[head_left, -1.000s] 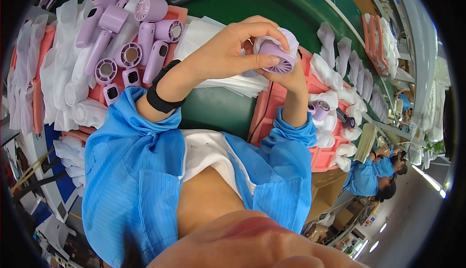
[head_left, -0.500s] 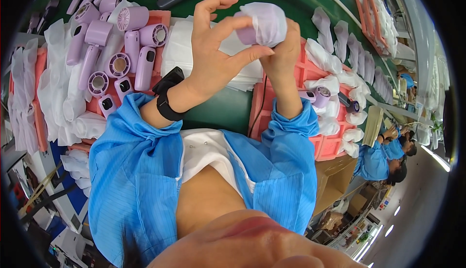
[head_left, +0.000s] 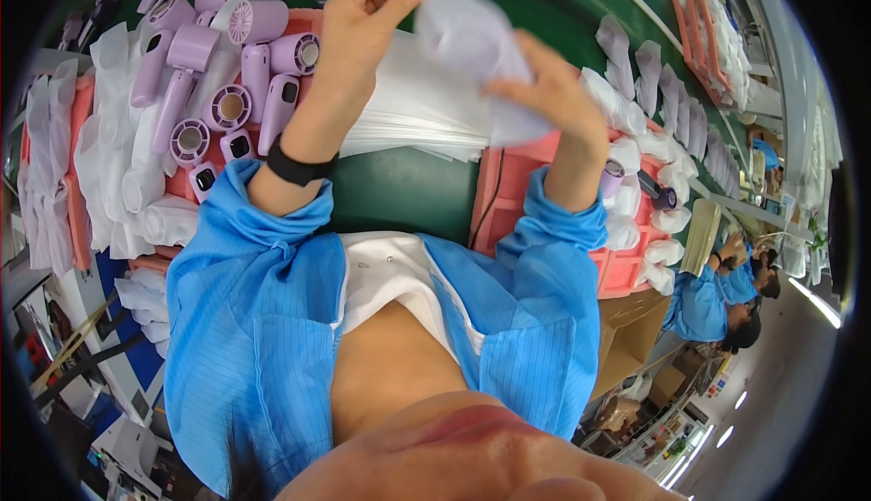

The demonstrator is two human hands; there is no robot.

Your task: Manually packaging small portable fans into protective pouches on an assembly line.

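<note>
A purple handheld fan inside a translucent white bag [head_left: 476, 34] is held up in front of me, slightly smeared by motion. My left hand [head_left: 358, 34] pinches at the bag's upper left corner, thumb and fingertips pressed together. On the other side my right hand [head_left: 562, 97] grips the bagged fan, with its thumb across the near face and fingers behind. Below both hands lies a stack of flat white bags [head_left: 413, 106]. Several unbagged purple handheld fans [head_left: 231, 106] are heaped to the left, next to my left forearm.
A pink tray [head_left: 508, 188] on the right carries bagged fans [head_left: 626, 183] and a dark fan [head_left: 655, 191]. More bagged fans [head_left: 136, 156] lie at the left. A row of them [head_left: 649, 74] lines the green table [head_left: 408, 192]. Co-workers [head_left: 708, 301] sit far right.
My left hand has gone from open beside the bagged fan to pinching the bag's corner, up and to the left. My right hand has shifted right, and the bag is now stretched out between them.
</note>
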